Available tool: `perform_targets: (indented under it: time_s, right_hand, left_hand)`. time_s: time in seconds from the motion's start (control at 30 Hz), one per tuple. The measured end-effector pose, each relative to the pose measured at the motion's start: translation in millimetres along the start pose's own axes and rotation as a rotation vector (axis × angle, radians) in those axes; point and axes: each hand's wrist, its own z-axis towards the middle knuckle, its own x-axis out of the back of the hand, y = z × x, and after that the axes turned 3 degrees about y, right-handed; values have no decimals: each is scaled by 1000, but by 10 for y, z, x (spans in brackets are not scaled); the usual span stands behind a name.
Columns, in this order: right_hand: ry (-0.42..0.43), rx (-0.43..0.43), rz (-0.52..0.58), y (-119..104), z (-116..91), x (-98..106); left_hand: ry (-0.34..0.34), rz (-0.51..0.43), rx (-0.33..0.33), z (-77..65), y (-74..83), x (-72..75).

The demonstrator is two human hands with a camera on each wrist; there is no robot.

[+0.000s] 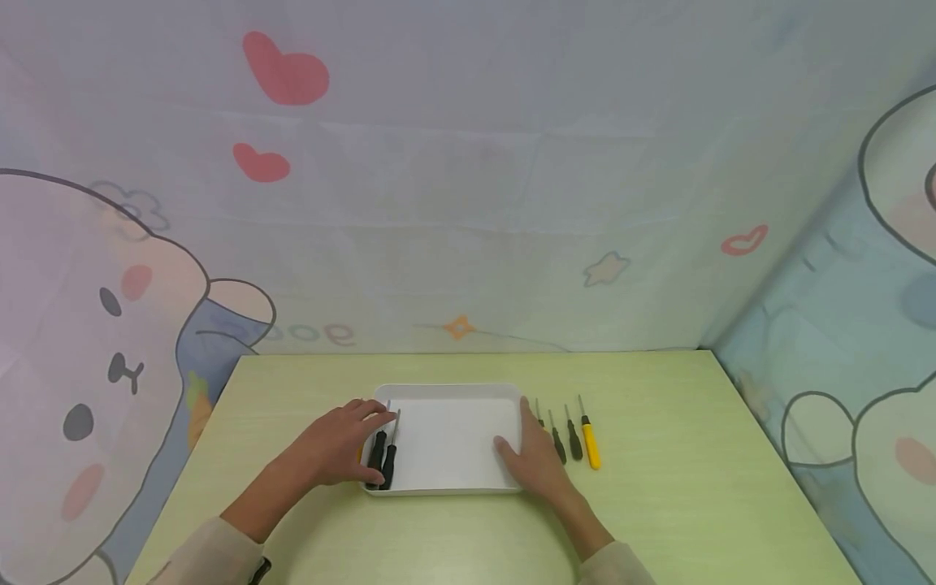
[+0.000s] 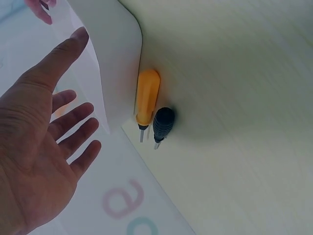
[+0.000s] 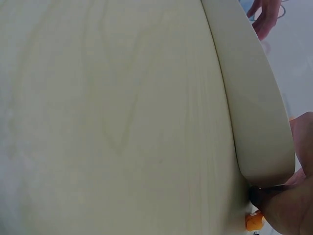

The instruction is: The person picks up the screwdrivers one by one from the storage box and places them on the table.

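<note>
A white tray [image 1: 446,439] lies on the table between both hands. My left hand [image 1: 347,439] arches over its left end, thumb and fingers spread apart; in the left wrist view the fingers are loosely extended, the thumb tip at the rim. Beneath it, two black-handled screwdrivers [image 1: 390,463] show along the tray's left end. Outside the left wall, a yellow screwdriver [image 2: 147,98] and a black screwdriver [image 2: 164,121] lie on the table. My right hand [image 1: 537,457] straddles the right wall, thumb over the tray floor and straight fingers along the outside.
Right of the right hand, several screwdrivers lie in a row, including a black-handled screwdriver [image 1: 574,443] and a yellow-handled screwdriver [image 1: 591,445]. The pale green table [image 1: 680,504] meets a printed cloth backdrop [image 1: 475,203] at the back; more printed cloth hangs at both sides.
</note>
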Motion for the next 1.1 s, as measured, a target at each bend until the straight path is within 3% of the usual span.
perform_targets:
  time_s: [0.57, 1.1]
  right_hand:
    - [4, 17, 0, 6, -4, -10]
    - [-1, 9, 3, -2, -3, 4]
  left_hand:
    - [-25, 47, 21, 51, 57, -67]
    - [-97, 122, 21, 115, 97, -130]
